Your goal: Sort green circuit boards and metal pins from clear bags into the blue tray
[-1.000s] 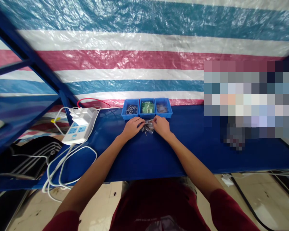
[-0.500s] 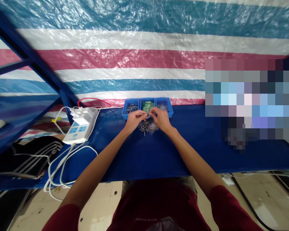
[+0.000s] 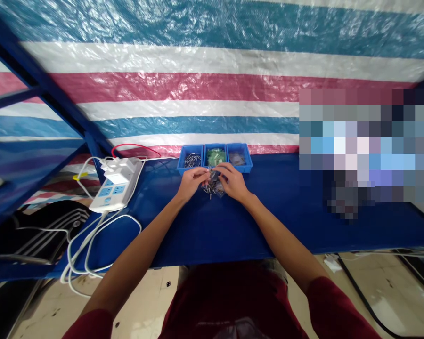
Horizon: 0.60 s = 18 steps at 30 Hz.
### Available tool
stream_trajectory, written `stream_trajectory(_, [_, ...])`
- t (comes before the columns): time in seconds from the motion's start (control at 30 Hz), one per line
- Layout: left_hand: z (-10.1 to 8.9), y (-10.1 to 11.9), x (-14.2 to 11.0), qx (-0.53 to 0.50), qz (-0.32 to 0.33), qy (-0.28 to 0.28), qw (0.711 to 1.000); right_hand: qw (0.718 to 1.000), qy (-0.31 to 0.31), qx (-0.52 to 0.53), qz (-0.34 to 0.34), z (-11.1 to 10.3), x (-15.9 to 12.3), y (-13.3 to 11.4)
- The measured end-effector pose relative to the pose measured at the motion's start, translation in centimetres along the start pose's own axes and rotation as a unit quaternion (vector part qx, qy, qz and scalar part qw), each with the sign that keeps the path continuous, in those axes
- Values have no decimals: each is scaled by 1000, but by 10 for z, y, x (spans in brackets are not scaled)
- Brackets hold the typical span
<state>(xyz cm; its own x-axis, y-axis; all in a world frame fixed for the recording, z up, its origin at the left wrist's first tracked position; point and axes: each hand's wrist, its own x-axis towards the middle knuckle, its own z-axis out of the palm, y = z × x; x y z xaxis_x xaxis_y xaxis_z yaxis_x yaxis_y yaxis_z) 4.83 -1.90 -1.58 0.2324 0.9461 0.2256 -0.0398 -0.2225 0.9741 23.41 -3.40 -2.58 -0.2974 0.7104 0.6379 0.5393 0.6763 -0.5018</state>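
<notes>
In the middle of the frame, the left hand (image 3: 191, 182) and the right hand (image 3: 234, 183) are close together, fingers curled towards each other above a blue, smooth-topped table (image 3: 212, 235). A small, shiny, clear plastic piece (image 3: 213, 174) shows between their fingertips; it is too small and partly covered to tell whether either hand is clamped on it. Just below the fingers, at the centre of the frame, a loose pile of small dark and silvery metal pins (image 3: 209, 189) lies on the table, with crumpled clear plastic (image 3: 219, 189) at its right side. Behind the hands, three open blue plastic bins stand side by side: the left bin (image 3: 180, 165) has slim metal pieces in it, the middle bin (image 3: 206, 165) green pieces, and the right bin (image 3: 248, 160) pale, clear-looking pieces. At the left of the frame lies a white power strip with blue socket faces (image 3: 109, 200), white adapters (image 3: 119, 170) plugged in at its far end and white cables (image 3: 87, 252) looping down from its near end. A thin red cable (image 3: 134, 145) arches behind it. A glossy tarpaulin with blue, white and red stripes (image 3: 183, 87) spans the upper frame; the area at the right is pixelated.
</notes>
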Motion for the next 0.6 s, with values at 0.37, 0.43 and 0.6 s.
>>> stream_trajectory(0.37, [4, 9, -5, -146, -45, -57, 987, 999, -14, -33, -16, 10, -2, -1])
stream_trajectory(0.43, [4, 7, -4, -137, -33, -51, 989, 1000, 3, -19, -3, 11, -2, -1])
stream_trajectory(0.6, [1, 5, -3, 40, 63, 2, 997, 996, 39, 50, 57, 12, 0, -1])
